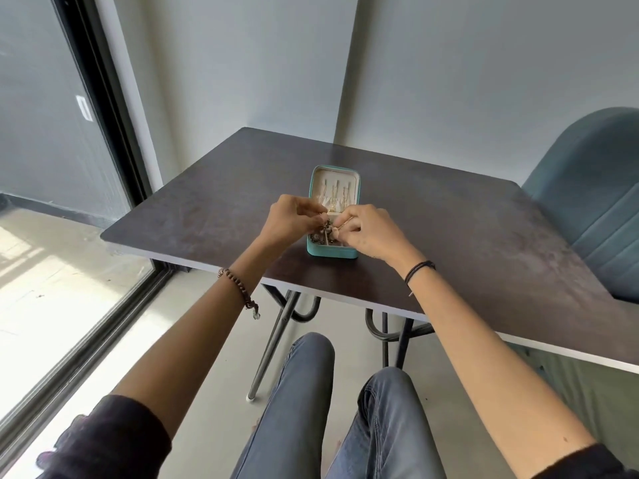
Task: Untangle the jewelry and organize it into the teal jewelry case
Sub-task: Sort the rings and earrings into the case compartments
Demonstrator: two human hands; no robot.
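The teal jewelry case [332,253] lies open on the dark table [449,236], its cream lid [334,178] flat behind it with several thin chains hanging in it. Over the case's lower half, my left hand [294,219] and my right hand [366,229] pinch a small tangled clump of jewelry [328,227] between their fingertips. A thin gold chain runs from the clump to my right fingers. More dark jewelry lies in the lower tray, mostly hidden by my hands.
A teal upholstered chair [594,202] stands at the table's right end. A glass sliding door [52,202] runs along the left. The wall is close behind the table. My knees are below the table's near edge.
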